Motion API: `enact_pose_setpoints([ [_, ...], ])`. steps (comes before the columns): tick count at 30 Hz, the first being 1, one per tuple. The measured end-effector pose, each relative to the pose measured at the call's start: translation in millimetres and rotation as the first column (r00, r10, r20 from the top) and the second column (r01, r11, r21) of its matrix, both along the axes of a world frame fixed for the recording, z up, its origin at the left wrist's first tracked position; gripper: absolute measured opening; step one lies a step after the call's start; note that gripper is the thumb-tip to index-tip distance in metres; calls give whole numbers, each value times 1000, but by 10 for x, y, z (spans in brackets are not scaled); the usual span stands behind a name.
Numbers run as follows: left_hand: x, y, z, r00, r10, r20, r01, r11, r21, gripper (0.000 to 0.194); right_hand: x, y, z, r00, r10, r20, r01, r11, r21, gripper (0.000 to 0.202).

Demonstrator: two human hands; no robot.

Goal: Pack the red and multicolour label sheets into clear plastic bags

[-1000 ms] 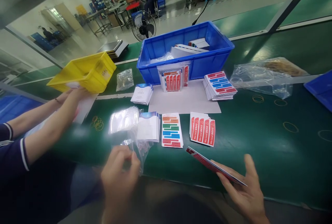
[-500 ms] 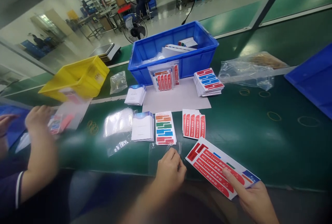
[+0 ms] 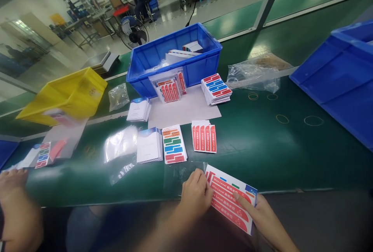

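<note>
My right hand [image 3: 264, 215] grips a small stack of printed label sheets [image 3: 230, 199], with red "Max Level / Min Level" strips on top and its thumb pressed over them. Closed at the stack's left end, my left hand [image 3: 196, 191] pinches the opening of a clear plastic bag [image 3: 177, 176]. The bag lies flat to its left, and the stack's left end meets it at my fingers. Just beyond are a pile of multicoloured label sheets [image 3: 175, 145], a pile of red label sheets [image 3: 204, 138] and white booklets [image 3: 149, 147].
Behind stand a blue bin [image 3: 175, 71] with filled bags leaning on it, a stack of label sheets [image 3: 216, 88] and more booklets [image 3: 138, 110]. Clear bags [image 3: 121, 145] lie left, rubber bands [image 3: 282, 119] right. A yellow bin [image 3: 64, 96] and a co-worker's arm [image 3: 20, 209] are at the left.
My right hand has brought the label sheets left, so their end now meets my left hand at the bag's opening. The view has turned right. The co-worker's hand has drawn back.
</note>
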State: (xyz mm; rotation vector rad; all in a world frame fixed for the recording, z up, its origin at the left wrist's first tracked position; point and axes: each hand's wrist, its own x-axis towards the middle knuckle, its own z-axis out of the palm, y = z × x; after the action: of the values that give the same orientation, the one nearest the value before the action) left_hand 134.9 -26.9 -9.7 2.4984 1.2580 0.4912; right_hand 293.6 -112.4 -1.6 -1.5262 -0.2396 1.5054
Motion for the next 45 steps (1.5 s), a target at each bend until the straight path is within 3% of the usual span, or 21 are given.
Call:
enact_pose_setpoints([
  [5, 7, -2, -14, 999, -30, 23, 30, 999, 11, 15, 68, -8, 13, 999, 37, -24, -37, 999, 23, 52],
  [11, 11, -6, -5, 985, -156, 67, 155, 988, 24, 11, 124, 19, -79, 994, 103, -24, -101, 993, 65, 47],
  [18, 31, -51, 56, 971, -207, 118, 208, 978, 8, 11, -79, 180, -53, 973, 186, 138, -211, 958, 197, 46],
  [21, 15, -19, 199, 968, -126, 219, 139, 989, -44, 14, -36, 192, 69, 960, 150, 238, -220, 928, 301, 42],
  [23, -5, 27, 357, 931, -8, 364, 70, 985, -157, 16, 60, 174, 162, 952, 72, 298, -188, 905, 382, 39],
  [27, -67, 137, 742, 783, 242, 573, -9, 926, -378, 20, 203, 149, 314, 914, -95, 396, -137, 844, 518, 29],
  [32, -188, 206, 1066, 592, 359, 722, 25, 887, -461, 26, 82, 206, 379, 852, -94, 515, -266, 770, 580, 27],
  [40, -284, 227, 1086, 424, 444, 789, 18, 867, -498, 33, -83, 290, 406, 715, -41, 697, -507, 656, 559, 37],
  [43, -232, 177, 1067, 385, 467, 796, 37, 854, -519, 31, -148, 317, 424, 601, -41, 798, -656, 546, 522, 59],
  [45, -196, 128, 1053, 430, 453, 781, 88, 840, -536, 27, -213, 350, 428, 536, -73, 841, -722, 476, 501, 68],
])
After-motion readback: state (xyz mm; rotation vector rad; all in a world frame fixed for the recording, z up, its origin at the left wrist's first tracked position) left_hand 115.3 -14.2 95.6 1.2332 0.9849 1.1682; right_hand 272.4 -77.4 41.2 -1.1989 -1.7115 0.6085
